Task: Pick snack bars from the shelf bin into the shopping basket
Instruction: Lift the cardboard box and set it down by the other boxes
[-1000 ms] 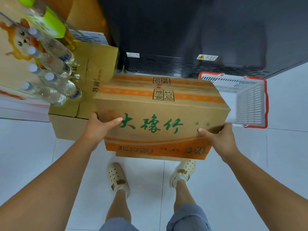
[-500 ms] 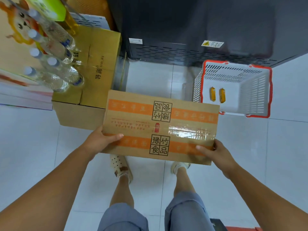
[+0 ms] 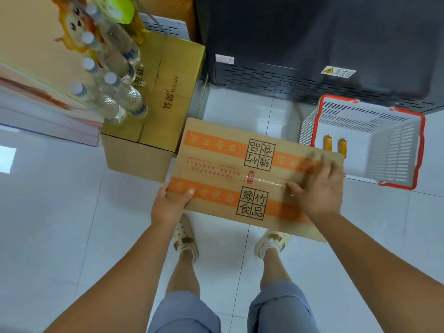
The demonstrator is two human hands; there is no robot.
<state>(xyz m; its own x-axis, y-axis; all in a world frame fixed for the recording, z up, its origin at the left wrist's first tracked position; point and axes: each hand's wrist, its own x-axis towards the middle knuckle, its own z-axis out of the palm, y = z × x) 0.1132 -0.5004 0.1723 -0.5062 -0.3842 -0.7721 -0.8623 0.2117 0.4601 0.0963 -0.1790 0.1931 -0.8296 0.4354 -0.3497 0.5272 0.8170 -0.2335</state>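
A sealed brown carton [image 3: 223, 164] with orange stripes and black printed squares sits low in front of me, its taped top facing up. My left hand [image 3: 169, 204] grips its near left corner, thumb on top. My right hand [image 3: 317, 188] lies on the right part of the top, fingers spread over the clear tape seam; it is blurred. A white shopping basket [image 3: 396, 150] with a red rim stands on the floor to the right of the carton. Two orange snack bars [image 3: 335, 146] lie inside it.
A second brown carton [image 3: 165, 97] stands at the left with several water bottles [image 3: 113, 92] above it. A dark cabinet [image 3: 312, 44] fills the back. My feet in pale shoes [image 3: 185, 236] stand on white floor tiles under the carton.
The carton has been lowered and its top turned up. My right hand left the carton's right edge and now lies on top at the tape seam.
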